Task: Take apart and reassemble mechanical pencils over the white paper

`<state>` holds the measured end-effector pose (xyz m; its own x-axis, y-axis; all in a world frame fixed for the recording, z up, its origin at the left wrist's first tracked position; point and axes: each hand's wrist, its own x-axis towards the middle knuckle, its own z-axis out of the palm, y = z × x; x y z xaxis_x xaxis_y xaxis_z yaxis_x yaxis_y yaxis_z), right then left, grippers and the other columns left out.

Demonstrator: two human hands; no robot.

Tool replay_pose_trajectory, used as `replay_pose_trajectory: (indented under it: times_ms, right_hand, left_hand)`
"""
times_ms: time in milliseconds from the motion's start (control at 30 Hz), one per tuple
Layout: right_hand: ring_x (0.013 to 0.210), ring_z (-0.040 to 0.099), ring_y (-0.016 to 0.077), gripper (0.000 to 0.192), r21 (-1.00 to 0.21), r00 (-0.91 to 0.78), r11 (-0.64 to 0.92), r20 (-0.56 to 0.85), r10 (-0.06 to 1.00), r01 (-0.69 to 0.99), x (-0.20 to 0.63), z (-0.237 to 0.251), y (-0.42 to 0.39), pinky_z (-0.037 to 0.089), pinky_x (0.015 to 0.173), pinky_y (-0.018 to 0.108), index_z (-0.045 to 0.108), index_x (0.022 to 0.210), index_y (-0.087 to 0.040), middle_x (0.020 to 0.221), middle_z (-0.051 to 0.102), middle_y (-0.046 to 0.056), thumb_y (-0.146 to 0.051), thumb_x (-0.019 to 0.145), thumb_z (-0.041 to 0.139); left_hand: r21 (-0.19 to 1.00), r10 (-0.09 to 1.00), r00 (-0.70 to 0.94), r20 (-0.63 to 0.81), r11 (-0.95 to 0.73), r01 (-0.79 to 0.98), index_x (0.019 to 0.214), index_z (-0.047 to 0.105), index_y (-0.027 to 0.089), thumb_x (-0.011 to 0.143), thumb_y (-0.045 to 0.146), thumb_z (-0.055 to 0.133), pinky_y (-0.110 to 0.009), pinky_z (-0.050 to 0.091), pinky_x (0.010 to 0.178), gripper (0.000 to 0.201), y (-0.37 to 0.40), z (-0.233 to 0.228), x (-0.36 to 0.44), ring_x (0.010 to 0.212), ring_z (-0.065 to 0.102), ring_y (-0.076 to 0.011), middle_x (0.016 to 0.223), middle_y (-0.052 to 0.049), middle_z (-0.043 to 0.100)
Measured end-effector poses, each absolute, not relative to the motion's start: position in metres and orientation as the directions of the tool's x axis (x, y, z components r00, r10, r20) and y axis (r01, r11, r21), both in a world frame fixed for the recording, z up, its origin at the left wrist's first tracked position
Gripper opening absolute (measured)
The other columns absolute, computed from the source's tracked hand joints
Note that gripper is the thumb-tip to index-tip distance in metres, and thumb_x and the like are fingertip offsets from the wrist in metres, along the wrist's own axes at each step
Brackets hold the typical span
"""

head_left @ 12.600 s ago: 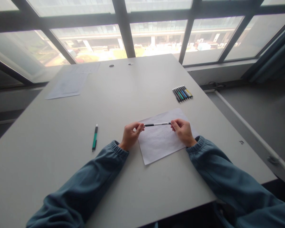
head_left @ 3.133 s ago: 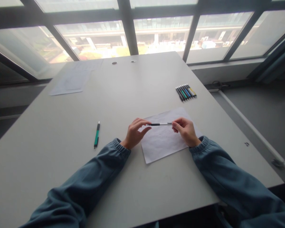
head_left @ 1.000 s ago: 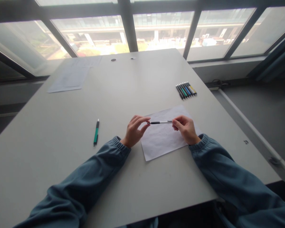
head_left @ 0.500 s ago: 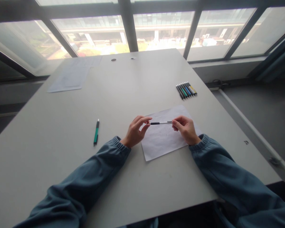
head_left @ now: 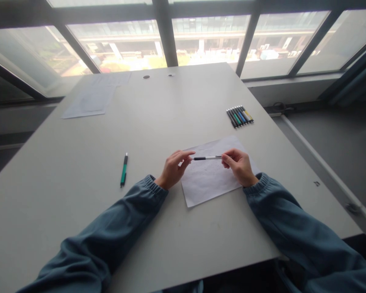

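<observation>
A white ballpoint pen (head_left: 212, 157) with a black grip is held level over a sheet of paper (head_left: 210, 183). My right hand (head_left: 238, 166) pinches its clip end between thumb and fingers. At the pen's tip, my left hand (head_left: 174, 167) has its thumb and a finger closed together, with the index finger stretched out just above. The very tip is partly hidden by those fingers. A green pen (head_left: 123, 171) with black ends lies on the table to the left of my left hand.
Several pens (head_left: 239, 116) in black, green, blue, white and yellow lie side by side at the right. More paper sheets (head_left: 90, 97) rest at the far left of the white table (head_left: 158, 118). Windows (head_left: 210, 38) stand beyond its far edge.
My left thumb and fingers have drawn slightly back and closer together at the pen's tip. The pen and my right hand have hardly moved.
</observation>
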<state>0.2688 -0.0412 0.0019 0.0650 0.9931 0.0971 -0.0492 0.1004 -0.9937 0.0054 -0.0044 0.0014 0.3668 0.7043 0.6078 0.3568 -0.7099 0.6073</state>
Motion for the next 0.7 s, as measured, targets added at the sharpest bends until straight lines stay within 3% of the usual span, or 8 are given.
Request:
replay_pose_trajectory:
  times_ms: [267,700]
  right_hand:
    - [0.055,0.057,0.0123,0.028,-0.994,0.099,0.096,0.090,0.991,-0.058,0.2704,0.0026,-0.0396,0.046,0.052,0.026,0.069,0.081,-0.018,0.063,0.065,0.000,-0.044,0.081,0.080]
    - [0.053,0.055,0.0124,0.026,-0.992,0.154,0.122,0.115,0.981,-0.032,0.2740,0.0081,-0.0376,0.043,0.050,0.027,0.068,0.079,-0.019,0.061,0.064,0.000,-0.043,0.082,0.078]
  left_hand:
    - [0.529,0.638,0.372,0.675,-0.769,0.359,0.104,0.075,0.022,0.091,0.020,0.071,-0.032,0.055,0.077,0.014,-0.0013,0.0055,0.0081,0.084,0.064,-0.0160,0.091,-0.005,0.073]
    - [0.526,0.677,0.332,0.657,-0.727,0.442,0.095,0.074,0.022,0.093,0.024,0.068,-0.034,0.055,0.077,0.007,-0.0009,0.0034,0.0060,0.083,0.064,-0.0167,0.089,-0.005,0.071]
